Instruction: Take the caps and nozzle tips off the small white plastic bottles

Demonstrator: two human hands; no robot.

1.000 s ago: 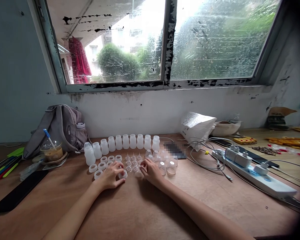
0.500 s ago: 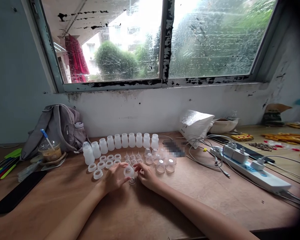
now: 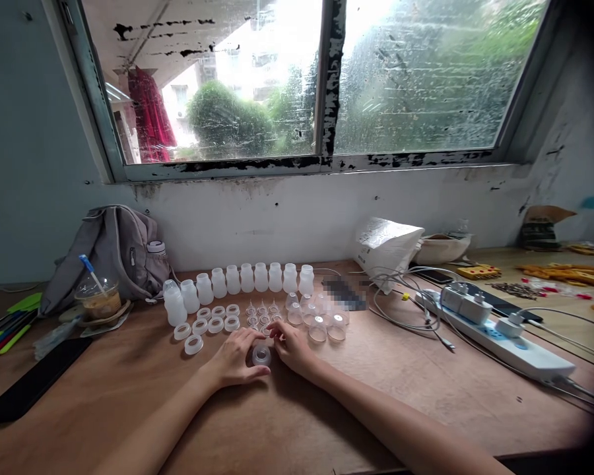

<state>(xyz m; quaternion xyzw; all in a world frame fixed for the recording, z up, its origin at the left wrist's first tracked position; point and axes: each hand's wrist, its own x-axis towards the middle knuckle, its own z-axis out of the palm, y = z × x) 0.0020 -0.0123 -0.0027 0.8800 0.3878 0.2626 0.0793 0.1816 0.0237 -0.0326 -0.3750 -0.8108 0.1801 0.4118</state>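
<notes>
Left hand [image 3: 238,356] spread loosely around a ring [image 3: 261,356]; right hand [image 3: 291,346] curled (any hold indistinct).

A frosted, translucent ring [image 3: 261,357] sits on the table [image 3: 297,415], its opening facing up; what shows inside is too small to make out. Just beyond stand small clear pointed teats [image 3: 262,310], tips up, clustered in short rows, the nearest partly hidden.

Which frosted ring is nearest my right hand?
The lone ring in the curve of your left hand; the other frosted rings sit grouped farther left.
</notes>
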